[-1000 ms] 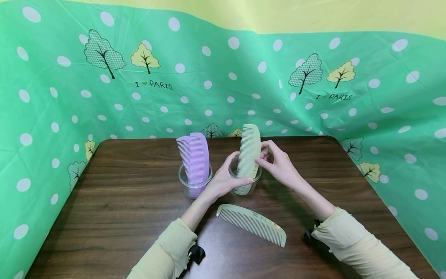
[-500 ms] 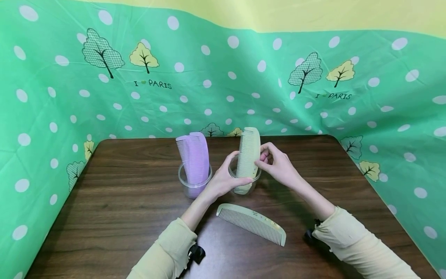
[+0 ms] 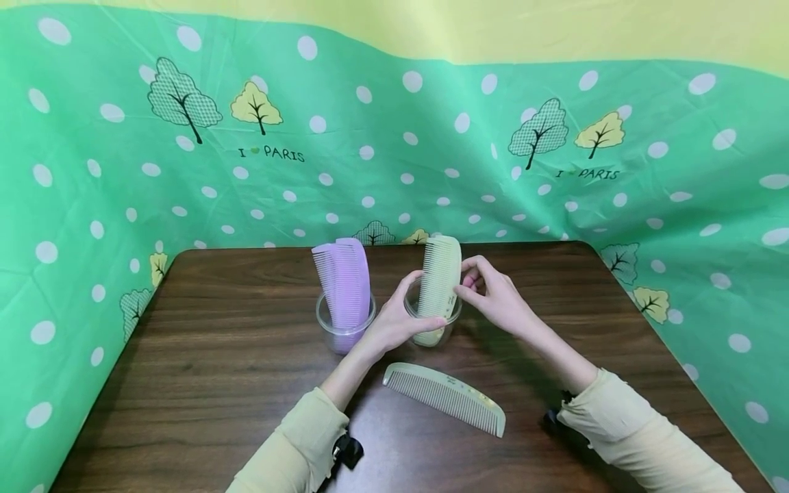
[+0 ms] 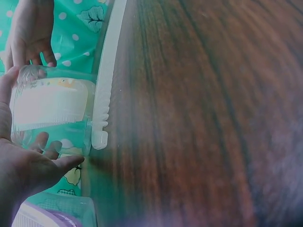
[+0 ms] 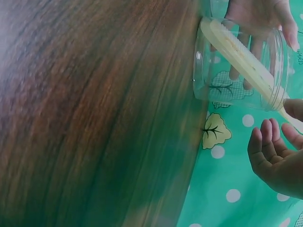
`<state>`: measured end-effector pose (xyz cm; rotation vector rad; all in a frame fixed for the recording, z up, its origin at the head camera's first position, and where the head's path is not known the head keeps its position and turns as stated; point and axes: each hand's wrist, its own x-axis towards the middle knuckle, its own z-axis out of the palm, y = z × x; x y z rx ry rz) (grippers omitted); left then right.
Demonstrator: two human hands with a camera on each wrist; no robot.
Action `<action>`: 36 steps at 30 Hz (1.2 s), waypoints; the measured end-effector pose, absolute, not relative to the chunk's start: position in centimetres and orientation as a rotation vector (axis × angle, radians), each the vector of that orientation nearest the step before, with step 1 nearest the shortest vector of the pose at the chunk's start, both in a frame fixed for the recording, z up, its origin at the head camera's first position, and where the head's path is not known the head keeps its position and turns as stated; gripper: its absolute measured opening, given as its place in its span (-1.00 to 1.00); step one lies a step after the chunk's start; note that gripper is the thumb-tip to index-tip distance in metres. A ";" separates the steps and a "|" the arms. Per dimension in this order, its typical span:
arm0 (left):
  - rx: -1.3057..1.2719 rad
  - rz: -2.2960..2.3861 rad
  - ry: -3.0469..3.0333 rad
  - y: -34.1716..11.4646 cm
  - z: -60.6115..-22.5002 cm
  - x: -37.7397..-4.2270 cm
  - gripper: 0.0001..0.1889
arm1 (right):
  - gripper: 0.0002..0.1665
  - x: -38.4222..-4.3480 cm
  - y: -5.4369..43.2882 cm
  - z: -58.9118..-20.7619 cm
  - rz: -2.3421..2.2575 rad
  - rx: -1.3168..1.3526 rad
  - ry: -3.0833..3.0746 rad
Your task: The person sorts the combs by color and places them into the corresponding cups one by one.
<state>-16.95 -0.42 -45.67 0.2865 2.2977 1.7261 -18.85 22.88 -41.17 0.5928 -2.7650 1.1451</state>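
Observation:
My left hand [image 3: 394, 315] grips a clear plastic jar [image 4: 71, 142], thumb on the near side and fingers round the far side. A pale green comb [image 3: 442, 274] leans upright in this jar, its teeth to the left; a second seems to overlap it. With thumb and index finger, my right hand [image 3: 496, 296] pinches the comb's right edge just above the rim. In the right wrist view the comb [image 5: 241, 59] slants through the jar, its lower end at the bottom. Another pale green comb [image 3: 446, 397] lies flat on the table in front of the jar.
Left of my left hand stands another clear jar [image 3: 320, 322] holding two purple combs [image 3: 348, 281]. The dark wooden table [image 3: 234, 383] ends at a green dotted cloth [image 3: 345, 164] behind and at both sides.
The pinched comb has sunk lower into the jar, and my right hand has come down slightly with it. My left hand keeps its grip on the jar.

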 end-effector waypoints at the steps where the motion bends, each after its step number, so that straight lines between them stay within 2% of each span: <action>1: 0.289 1.728 2.296 -0.4 -45.7 -17.0 0.01 | -0.65 -18.8 22.9 -41.1 1.135 0.589 -2.763; 17: 0.316 1.761 2.280 -0.2 -45.7 -17.0 0.01 | -0.66 -17.0 24.4 -39.8 0.936 0.670 -2.748; 36: 0.322 1.777 2.265 -0.4 -45.8 -17.0 -0.01 | -0.80 -15.0 23.8 -39.6 0.880 0.831 -2.838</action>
